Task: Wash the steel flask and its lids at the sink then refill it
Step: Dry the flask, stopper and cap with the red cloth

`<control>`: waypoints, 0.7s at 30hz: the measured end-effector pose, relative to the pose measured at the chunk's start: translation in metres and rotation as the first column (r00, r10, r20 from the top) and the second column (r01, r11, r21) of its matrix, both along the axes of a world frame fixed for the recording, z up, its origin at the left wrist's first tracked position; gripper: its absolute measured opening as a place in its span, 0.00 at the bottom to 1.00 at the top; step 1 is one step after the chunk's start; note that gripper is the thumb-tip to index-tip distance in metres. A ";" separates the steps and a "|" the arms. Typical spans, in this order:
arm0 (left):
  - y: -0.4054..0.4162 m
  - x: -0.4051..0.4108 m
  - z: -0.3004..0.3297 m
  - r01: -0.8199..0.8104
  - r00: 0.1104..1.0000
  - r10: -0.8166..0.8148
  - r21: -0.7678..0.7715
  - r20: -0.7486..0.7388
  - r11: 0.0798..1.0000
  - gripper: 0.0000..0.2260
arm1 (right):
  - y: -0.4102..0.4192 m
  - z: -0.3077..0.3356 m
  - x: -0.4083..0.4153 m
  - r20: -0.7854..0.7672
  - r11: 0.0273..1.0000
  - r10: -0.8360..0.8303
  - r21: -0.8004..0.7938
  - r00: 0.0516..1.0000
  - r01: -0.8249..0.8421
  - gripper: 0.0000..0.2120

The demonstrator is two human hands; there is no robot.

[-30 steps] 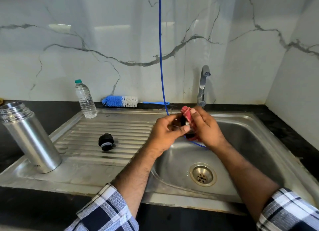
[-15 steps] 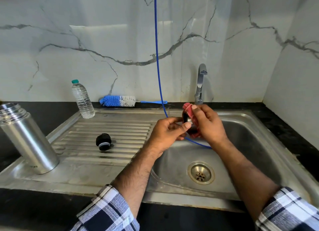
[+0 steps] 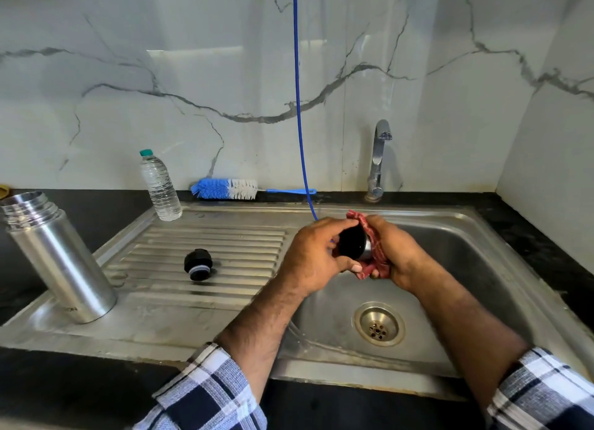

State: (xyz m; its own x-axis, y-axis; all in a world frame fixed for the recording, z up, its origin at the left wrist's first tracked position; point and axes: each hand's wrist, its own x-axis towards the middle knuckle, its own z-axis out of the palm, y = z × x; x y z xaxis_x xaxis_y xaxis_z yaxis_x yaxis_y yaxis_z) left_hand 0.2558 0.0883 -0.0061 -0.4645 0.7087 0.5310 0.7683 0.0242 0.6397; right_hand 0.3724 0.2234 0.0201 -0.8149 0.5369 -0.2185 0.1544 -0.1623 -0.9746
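Lid (image 3: 352,245) black inside, steel-rimmed, cloth-wrapped (image 3: 373,249)

No text, label, brand or number can be read anywhere here. The tall brushed-steel flask (image 3: 61,262), standing open on the sink's draining board, bears a small dark mark near its base, too blurred to make out. The clear plastic water bottle with a green cap (image 3: 159,185) shows no legible label.
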 end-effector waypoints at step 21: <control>0.000 -0.013 -0.003 0.049 0.980 -0.046 -0.011 0.193 0.999 0.39 | -0.003 -0.004 -0.004 -0.043 0.984 -0.039 0.175 0.998 0.046 0.25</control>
State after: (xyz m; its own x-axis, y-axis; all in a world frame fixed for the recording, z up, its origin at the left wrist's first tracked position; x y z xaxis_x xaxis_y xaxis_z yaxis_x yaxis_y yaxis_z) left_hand 0.2431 0.0880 -0.0089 -0.5229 0.7397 0.4236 0.6310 0.0018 0.7758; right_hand 0.3684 0.2208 0.0163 -0.7965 0.5985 -0.0862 0.1121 0.0061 -0.9937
